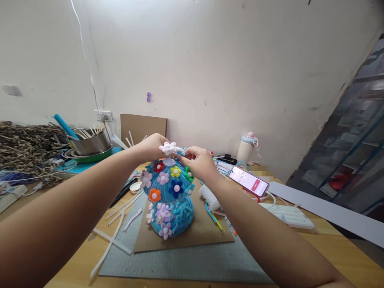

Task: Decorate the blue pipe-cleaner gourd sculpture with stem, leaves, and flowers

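In the middle stands a blue, two-tiered pipe-cleaner craft piece [168, 184], covered with fuzzy flowers in several colours. My left hand [156, 146] reaches to its top from the left, closed at a pale pink-white fuzzy flower [168, 148]; that flower partly hides the fingertips. From the right, my right hand [199, 160] pinches a short light-blue fuzzy piece [181, 151] beside the same flower. Below them, a pale lilac disc [169, 162] shows on the top of the craft piece. Its base rests on a cardboard sheet [207, 236].
Under the cardboard lies a grey cutting mat [180, 264]. White strips [112, 244] lie at left. A lit phone [249, 181], a white power bank [289, 216] and a bottle [247, 148] are at right. A metal bowl with sticks [90, 144] stands back left.
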A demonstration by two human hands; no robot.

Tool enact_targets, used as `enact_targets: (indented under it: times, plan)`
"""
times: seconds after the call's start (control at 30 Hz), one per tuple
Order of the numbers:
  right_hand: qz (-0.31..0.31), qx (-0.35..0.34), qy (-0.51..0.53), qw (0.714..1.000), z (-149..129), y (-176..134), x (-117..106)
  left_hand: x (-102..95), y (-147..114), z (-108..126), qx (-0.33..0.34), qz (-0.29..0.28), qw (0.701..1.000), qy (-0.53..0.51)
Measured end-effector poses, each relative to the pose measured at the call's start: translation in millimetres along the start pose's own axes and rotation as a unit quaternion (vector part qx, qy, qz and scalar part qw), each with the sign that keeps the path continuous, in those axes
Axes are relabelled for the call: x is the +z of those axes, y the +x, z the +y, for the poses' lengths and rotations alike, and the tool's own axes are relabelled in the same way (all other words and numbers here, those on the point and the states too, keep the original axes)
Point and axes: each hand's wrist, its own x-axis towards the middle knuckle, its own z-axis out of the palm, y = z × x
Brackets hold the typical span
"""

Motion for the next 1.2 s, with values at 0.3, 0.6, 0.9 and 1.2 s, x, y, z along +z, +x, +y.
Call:
enact_targets:
  times: [0.3, 0.6, 0.9, 1.2]
  plan:
    - [-0.002, 0.004, -0.015, 1.000, -2, 0, -1, 0.2, 6, -12, 0.070, 0.001, 0.996, -0.054]
    - [-0.019, 0.025, -0.007, 0.999, -3, 2, 3, -1.2, 4, -12, 0.103, -0.021, 0.993, -0.061]
    - [-0.021, 0.008, -0.077, 0.997, -3, -2, -4, -8.5, -7, -9, -0.029, -0.005, 0.983, -0.184]
    - [-0.037, -0.010, -0.067, 0.997, -8, -5, -23, -3.7, -55, 9, -0.036, 0.187, 0.953, -0.235]
